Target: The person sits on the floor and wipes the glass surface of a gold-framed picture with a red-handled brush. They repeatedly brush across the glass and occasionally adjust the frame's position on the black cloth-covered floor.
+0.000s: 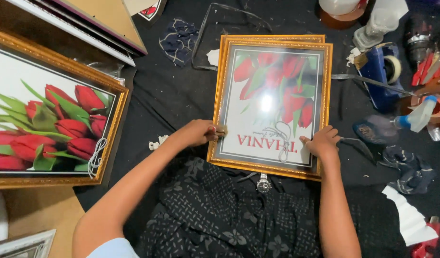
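Seen from the head camera, a person seated on a black cloth [172,95] steadies a gold frame [272,107] holding a print of red tulips under reflective glass. The left hand [198,133] is closed on the frame's left rail near its lower corner, fingers curled over the edge, where a small brownish scrap shows at the fingertips; what it is cannot be told. The right hand [321,142] grips the lower right corner, thumb lying on the glass and fingers wrapped around the outer edge. The frame lies flat between the two hands, its bottom rail nearest the person's patterned lap and its top pointing away, so the picture reads upside down to the wearer. A thin white cord [281,138] rests looped on the glass, just left of the right hand. A larger frame [53,119] with a similar tulip print lies well apart to the left. A tape dispenser [382,71] and a spray bottle [418,114] sit to the right, near scattered tools.
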